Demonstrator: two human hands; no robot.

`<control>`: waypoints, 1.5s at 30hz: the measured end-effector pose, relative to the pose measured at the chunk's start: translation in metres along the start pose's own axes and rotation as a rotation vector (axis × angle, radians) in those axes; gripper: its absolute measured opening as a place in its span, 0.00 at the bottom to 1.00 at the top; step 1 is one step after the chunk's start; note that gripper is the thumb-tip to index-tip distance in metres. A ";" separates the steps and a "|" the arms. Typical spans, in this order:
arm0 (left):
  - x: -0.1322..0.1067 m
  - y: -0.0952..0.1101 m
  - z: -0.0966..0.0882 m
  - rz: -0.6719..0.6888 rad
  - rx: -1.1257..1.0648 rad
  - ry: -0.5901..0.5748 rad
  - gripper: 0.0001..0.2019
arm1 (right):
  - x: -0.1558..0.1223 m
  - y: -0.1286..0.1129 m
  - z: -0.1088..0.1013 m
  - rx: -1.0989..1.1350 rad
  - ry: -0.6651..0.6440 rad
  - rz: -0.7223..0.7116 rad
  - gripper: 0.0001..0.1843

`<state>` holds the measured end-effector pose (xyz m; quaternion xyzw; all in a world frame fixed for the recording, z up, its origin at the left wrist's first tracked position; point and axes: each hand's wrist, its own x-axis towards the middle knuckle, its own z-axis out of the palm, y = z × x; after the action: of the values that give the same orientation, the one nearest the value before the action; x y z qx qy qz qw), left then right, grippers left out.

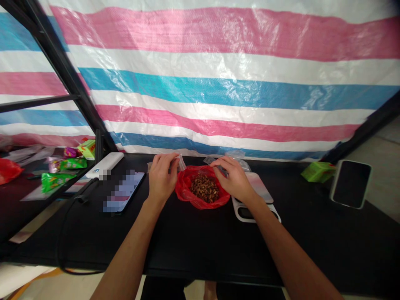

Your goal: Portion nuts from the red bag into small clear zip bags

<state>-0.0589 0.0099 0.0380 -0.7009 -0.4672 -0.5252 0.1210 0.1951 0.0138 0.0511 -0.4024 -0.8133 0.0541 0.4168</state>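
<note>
A red plastic bag point(184, 196) lies spread open on the black table, with a heap of small brown dried pieces point(204, 188) in it. My left hand point(162, 174) is at the bag's left rim, its fingers closed on a small clear plastic bag point(181, 162). Over the right rim is my right hand point(233, 177), thumb and fingertips drawn together; whatever they pinch is too small to make out. Under the right wrist sits a white kitchen scale point(261, 189), partly covered by the forearm. More clear plastic bags point(242, 163) lie behind the right hand.
To the left lie a phone point(125, 193), a white power strip point(106, 164) and a black cable point(62, 225). Colourful snack packets point(58, 181) are beyond the frame post. A green box point(318, 171) and a propped dark-screened device point(351, 183) stand right. Striped sheeting point(218, 96) hangs behind.
</note>
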 end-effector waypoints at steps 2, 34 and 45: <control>-0.003 0.008 0.002 0.099 -0.091 -0.035 0.09 | 0.000 -0.008 0.002 0.043 -0.025 -0.020 0.09; -0.012 0.038 0.017 -0.286 -0.470 -0.532 0.14 | -0.008 -0.017 0.021 0.340 -0.184 0.163 0.08; -0.013 0.038 0.018 -0.292 -0.553 -0.555 0.10 | -0.006 -0.018 0.018 0.352 -0.213 0.201 0.07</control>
<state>-0.0183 -0.0055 0.0319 -0.7484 -0.4180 -0.4337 -0.2776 0.1734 0.0017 0.0431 -0.3945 -0.7865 0.2789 0.3848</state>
